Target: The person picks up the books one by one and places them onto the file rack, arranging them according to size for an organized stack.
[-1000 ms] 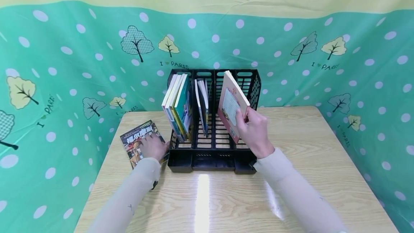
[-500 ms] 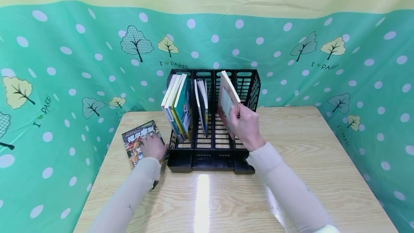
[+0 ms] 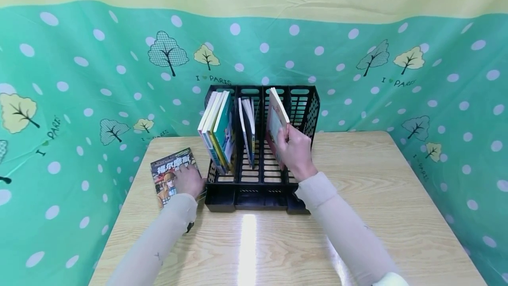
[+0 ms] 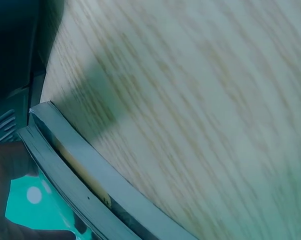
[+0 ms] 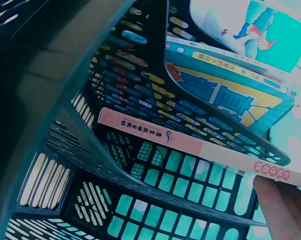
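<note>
My right hand (image 3: pixel 295 151) pinches a pink-covered book (image 3: pixel 276 122) by its upper front edge. The book stands upright in the third compartment of the black file rack (image 3: pixel 250 189); in the right wrist view its pink spine (image 5: pixel 190 145) runs between two slotted dividers. My left hand (image 3: pixel 189 181) rests with fingers spread on a dark comic-style book (image 3: pixel 170 169) lying beside the rack's left side, thumb toward the rack. The left wrist view shows the edges of two stacked books (image 4: pixel 90 175) under that hand.
Several books (image 3: pixel 216 127) lean in the leftmost compartment, and thin booklets (image 3: pixel 248 122) stand in the second. The rack's fourth compartment (image 3: pixel 301 105) lies right of the pink book. Wooden table (image 3: pixel 377 180) surrounds the rack, with a green dotted curtain (image 3: pixel 337 65) close behind.
My right hand has moved left and pushed the pink book deeper and more upright into its compartment. My left hand has stayed nearly still on the dark book, which has shifted slightly right.
</note>
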Motion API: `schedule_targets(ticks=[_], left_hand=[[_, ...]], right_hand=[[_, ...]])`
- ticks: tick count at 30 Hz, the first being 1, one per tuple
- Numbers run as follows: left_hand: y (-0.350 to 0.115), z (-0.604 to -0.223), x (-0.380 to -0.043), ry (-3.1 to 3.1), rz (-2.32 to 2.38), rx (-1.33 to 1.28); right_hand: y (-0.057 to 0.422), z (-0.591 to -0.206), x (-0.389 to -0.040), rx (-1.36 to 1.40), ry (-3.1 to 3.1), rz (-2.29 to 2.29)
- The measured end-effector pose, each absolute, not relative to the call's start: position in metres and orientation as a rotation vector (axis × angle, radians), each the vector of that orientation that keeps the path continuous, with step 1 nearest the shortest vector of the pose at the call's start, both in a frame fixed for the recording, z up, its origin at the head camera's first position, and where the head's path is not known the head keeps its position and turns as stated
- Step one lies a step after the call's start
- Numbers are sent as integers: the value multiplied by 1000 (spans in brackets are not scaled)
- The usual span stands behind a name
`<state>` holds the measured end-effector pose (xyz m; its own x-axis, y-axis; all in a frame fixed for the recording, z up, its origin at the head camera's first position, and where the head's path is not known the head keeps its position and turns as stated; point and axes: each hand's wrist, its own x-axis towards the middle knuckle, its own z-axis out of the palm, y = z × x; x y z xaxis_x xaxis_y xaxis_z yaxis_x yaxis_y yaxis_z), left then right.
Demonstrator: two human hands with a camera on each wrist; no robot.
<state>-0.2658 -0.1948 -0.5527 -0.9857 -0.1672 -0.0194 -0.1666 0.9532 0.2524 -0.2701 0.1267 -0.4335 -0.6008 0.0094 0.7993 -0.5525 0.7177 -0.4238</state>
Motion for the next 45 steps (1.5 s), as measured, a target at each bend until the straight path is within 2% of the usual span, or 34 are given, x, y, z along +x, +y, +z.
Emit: schedule_targets(ticks=[14,37,45], left_hand=[[-192,-553,-261,-3033,-434,174],[-190,-561,-262,-2916,-348,4],[-191,-558,-262,-2905,-398,28]], right_hand=[[113,-454,-292,368,-2142,796],[102,-484,-302,276,-2234,896],[100,-491,-305,258,-2234,909]])
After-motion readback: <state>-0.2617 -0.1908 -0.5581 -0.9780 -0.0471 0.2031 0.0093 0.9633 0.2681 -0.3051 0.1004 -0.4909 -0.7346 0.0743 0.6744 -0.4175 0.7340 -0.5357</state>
